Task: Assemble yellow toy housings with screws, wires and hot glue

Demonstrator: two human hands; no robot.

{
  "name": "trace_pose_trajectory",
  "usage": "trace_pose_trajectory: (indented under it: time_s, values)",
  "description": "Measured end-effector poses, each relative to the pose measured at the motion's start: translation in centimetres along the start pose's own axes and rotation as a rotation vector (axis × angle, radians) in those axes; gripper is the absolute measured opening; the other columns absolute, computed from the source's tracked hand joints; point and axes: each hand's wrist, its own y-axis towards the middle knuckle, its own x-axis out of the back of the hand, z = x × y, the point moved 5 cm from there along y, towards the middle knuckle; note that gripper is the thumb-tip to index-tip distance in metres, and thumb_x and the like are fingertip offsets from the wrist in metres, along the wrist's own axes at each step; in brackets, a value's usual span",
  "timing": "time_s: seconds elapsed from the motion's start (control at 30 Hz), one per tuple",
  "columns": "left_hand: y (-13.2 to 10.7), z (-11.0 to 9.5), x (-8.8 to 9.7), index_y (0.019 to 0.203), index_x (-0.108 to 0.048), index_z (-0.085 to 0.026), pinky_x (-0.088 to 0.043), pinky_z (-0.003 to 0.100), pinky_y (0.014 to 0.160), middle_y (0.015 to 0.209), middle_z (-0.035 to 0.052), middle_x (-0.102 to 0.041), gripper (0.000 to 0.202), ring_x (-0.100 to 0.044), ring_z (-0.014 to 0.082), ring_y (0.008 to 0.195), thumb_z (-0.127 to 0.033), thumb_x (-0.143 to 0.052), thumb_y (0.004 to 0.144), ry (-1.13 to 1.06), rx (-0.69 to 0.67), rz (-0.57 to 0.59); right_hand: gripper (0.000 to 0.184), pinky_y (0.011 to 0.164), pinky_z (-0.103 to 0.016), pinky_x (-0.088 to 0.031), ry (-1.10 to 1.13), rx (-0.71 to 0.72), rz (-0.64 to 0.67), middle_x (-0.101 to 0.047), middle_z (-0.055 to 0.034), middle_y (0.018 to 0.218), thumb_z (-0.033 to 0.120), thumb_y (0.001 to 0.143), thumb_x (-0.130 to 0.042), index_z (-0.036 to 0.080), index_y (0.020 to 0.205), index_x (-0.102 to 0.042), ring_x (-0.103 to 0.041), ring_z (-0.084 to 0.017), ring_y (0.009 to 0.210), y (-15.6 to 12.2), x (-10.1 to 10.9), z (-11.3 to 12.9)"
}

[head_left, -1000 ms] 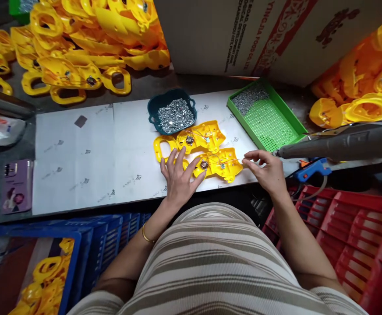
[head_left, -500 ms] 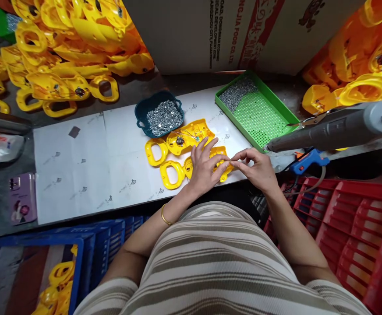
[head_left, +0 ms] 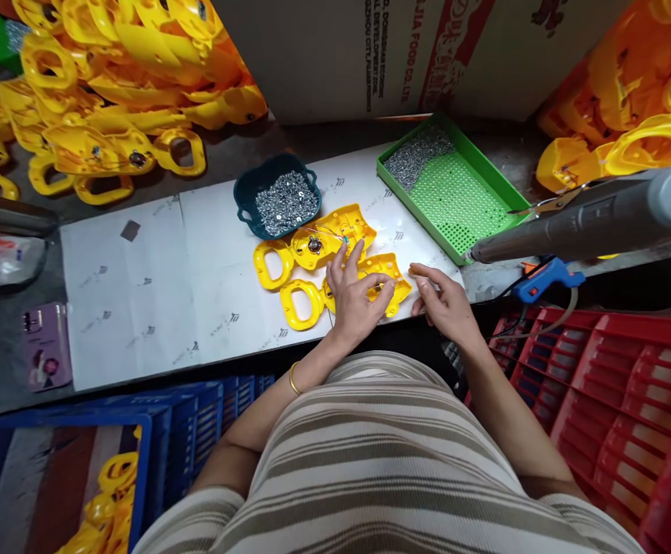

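Observation:
My left hand hovers over the nearer yellow plastic shell half, thumb and index fingertips pressed together. Anything between them is too small to make out. The other left fingers are spread above the shell. To its right, my right hand has the index finger stretched out and the thumb a little apart, with nothing visible between them. Just beyond lies a second yellow shell half, which carries a round metal part and thin wires. Both shells have a loop handle at the left end.
A dark basket of small screws and a green perforated tray of metal pieces stand behind the shells. A grey power tool and blue glue gun are at right. Yellow shells pile up at back left; a phone lies left.
My hands have separated. The right hand has drawn back a little from the left fingertips, and its thumb and index finger have parted. The shells stay in place.

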Motion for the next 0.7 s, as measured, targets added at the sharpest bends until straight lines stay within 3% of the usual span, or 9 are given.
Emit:
trace_pose_trajectory:
  time_s: [0.2,0.4,0.53,0.7]
  values:
    - [0.2,-0.1,-0.3,0.076,-0.074,-0.025,-0.021,0.059,0.113,0.147,0.0014,-0.046,0.009,-0.028,0.0329,0.141,-0.029,-0.069,0.083,0.026,0.02,0.009,0.053,0.043,-0.026,-0.047,0.061,0.002,0.083,-0.063,-0.0021,0.068,0.048,0.09,-0.051,0.013,0.129,-0.055,-0.058,-0.012,0.047,-0.2,-1.4,-0.2]
    - [0.2,-0.3,-0.3,0.077,-0.075,-0.026,-0.02,0.06,0.113,0.147,0.0004,-0.048,0.008,-0.027,0.0325,0.142,-0.027,-0.069,0.082,0.03,0.025,0.004,0.05,0.045,-0.025,-0.051,0.088,0.033,0.092,-0.067,-0.0079,0.093,0.047,0.089,-0.052,0.017,0.129,-0.055,-0.061,-0.011,0.055,-0.1,-1.9,-0.8]
    - [0.2,-0.6,-0.2,0.076,-0.075,-0.026,-0.021,0.059,0.113,0.146,0.0005,-0.049,0.008,-0.029,0.0321,0.142,-0.027,-0.07,0.082,0.046,0.035,0.015,0.048,0.048,-0.025,-0.054,0.096,0.056,0.075,-0.062,-0.0107,0.115,0.049,0.089,-0.054,0.021,0.128,-0.056,-0.064,-0.011,0.061,-0.1,-2.0,-1.1]
    - [0.2,-0.8,-0.3,0.075,-0.075,-0.026,-0.017,0.062,0.114,0.148,0.0001,-0.047,0.008,-0.027,0.0326,0.143,-0.028,-0.071,0.081,0.065,0.052,0.037,0.046,0.045,-0.023,-0.052,0.08,0.082,0.063,-0.059,-0.0112,0.119,0.049,0.089,-0.054,0.022,0.127,-0.057,-0.066,-0.012,0.065,-0.3,-2.0,-1.1]
